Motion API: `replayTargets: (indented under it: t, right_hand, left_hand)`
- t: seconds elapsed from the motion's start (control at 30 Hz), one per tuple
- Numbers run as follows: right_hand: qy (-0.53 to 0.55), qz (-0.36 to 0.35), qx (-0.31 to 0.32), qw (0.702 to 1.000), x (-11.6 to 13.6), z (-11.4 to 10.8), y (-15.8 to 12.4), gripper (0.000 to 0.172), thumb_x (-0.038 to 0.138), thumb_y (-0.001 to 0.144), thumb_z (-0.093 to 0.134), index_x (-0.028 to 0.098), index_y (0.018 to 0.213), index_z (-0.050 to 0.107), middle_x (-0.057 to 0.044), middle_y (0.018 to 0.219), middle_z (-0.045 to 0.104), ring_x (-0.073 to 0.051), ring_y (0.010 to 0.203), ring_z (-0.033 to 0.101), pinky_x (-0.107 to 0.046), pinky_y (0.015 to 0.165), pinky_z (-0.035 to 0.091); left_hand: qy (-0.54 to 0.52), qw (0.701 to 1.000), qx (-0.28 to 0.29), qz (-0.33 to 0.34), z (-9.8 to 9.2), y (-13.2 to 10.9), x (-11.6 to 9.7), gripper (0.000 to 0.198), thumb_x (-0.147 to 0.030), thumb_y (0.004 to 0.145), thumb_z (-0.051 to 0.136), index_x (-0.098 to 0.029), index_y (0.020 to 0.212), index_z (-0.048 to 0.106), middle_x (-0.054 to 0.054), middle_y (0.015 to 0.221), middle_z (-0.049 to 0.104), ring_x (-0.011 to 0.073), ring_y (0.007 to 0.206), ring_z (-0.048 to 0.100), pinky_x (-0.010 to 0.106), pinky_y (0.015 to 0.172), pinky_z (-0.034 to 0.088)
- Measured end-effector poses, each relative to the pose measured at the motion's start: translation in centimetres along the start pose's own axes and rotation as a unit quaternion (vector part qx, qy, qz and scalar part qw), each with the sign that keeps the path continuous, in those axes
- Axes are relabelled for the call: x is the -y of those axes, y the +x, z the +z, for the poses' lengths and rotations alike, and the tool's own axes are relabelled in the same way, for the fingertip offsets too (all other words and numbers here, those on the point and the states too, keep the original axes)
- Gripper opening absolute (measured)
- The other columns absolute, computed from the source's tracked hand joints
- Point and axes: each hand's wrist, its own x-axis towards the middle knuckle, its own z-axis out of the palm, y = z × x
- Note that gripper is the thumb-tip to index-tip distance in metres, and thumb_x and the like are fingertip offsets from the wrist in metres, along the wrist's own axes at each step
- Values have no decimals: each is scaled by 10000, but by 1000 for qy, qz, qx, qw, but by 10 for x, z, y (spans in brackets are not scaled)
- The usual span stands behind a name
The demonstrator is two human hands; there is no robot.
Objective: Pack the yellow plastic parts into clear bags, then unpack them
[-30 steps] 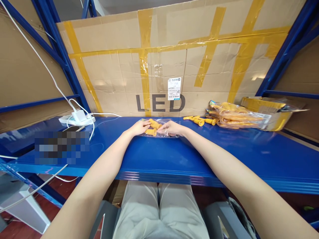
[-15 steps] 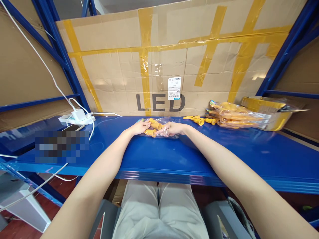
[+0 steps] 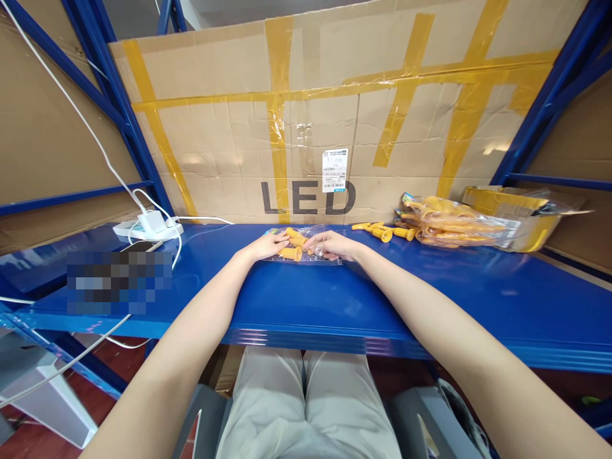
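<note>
Bag (image 3: 313,257) and yellow pieces (image 3: 291,254) lie on the table (image 3: 306,296); our left hand (image 3: 268,246) rests on them, our right hand (image 3: 331,245) has shifted off the nearer piece; handling seems unfinished, each grip unclear.

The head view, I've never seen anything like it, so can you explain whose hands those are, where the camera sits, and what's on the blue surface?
There's no machine here: a person works with two bare hands, seen by a camera worn on their own head, looking forward and down. The left hand rests at one end of a clear bag with yellow parts showing in it. The right hand is at the bag's other end, fingers near those parts; I can't tell how firmly either grips. On the blue shelf, off to the right, are loose yellow pieces, filled bags and a box. To the left sit a white power strip and a blurred dark object.
</note>
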Motion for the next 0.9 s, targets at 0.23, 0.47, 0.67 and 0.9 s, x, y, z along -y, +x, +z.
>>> replayTargets:
  t: [0.23, 0.47, 0.67, 0.9]
  right_hand:
    - [-61, -20, 67, 996, 6, 0, -5, 476, 140, 658, 569, 188, 1110, 712, 52, 556, 507, -42, 453, 283, -198, 416, 199]
    - [-90, -9, 72, 993, 8, -1, -8, 480, 135, 664, 569, 195, 1118, 711, 40, 610, 549, -45, 487, 281, -204, 443, 197]
    - [-72, 11, 50, 996, 4, -1, -2, 563, 139, 683, 601, 238, 1236, 636, 59, 564, 501, -40, 450, 256, -198, 425, 176]
    - [-57, 15, 29, 998, 2, -2, -1, 543, 121, 717, 584, 194, 1254, 622, 74, 475, 431, -39, 388, 239, -195, 390, 183]
  left_hand:
    - [21, 1000, -20, -7, 2, 1, 0, 589, -602, 819, 468, -226, 1244, 627, 12, 1483, 359, 223, 1403, 272, 306, 1164, 164]
    - [22, 1000, -9, -5, 2, -1, -2, 617, -621, 829, 429, -214, 1251, 622, 17, 1488, 347, 216, 1411, 256, 298, 1163, 157]
    - [33, 999, 1, -9, 1, 0, -1, 640, -632, 827, 420, -202, 1261, 610, 38, 1503, 325, 215, 1413, 248, 301, 1164, 145]
    - [50, 999, 1, -13, 1, 1, -1, 593, -580, 847, 421, -215, 1281, 593, 34, 1505, 324, 206, 1414, 248, 299, 1163, 158]
